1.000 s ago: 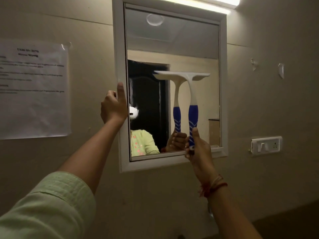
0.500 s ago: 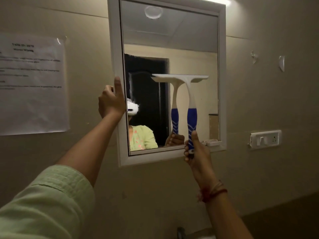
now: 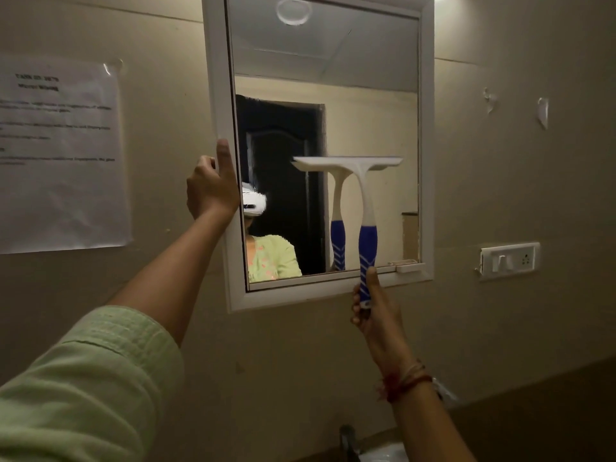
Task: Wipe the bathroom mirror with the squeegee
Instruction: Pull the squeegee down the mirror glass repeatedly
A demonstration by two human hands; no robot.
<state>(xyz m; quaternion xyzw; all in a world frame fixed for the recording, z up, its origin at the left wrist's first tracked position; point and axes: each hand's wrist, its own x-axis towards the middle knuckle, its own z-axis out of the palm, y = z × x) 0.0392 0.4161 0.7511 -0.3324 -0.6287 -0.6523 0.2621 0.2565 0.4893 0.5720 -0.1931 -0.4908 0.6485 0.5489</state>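
Observation:
A white-framed mirror (image 3: 366, 61) hangs on the beige wall ahead. My left hand (image 3: 211, 188) grips the frame's left edge, thumb up along it. A squeegee (image 3: 365, 198) with a white head and a blue striped handle stands upright against the glass, its blade level across the lower right half. My right hand (image 3: 375, 310) is closed round the bottom of the handle, just below the frame's lower edge. The squeegee's reflection shows beside it in the glass.
A printed paper sheet (image 3: 60, 155) is taped to the wall on the left. A white switch and socket plate (image 3: 510, 260) sits right of the mirror. A tap top (image 3: 346, 438) and a basin edge (image 3: 386, 453) show at the bottom.
The squeegee has slid down the glass with my right hand, which now sits below the frame. My left hand keeps its hold on the frame's left edge.

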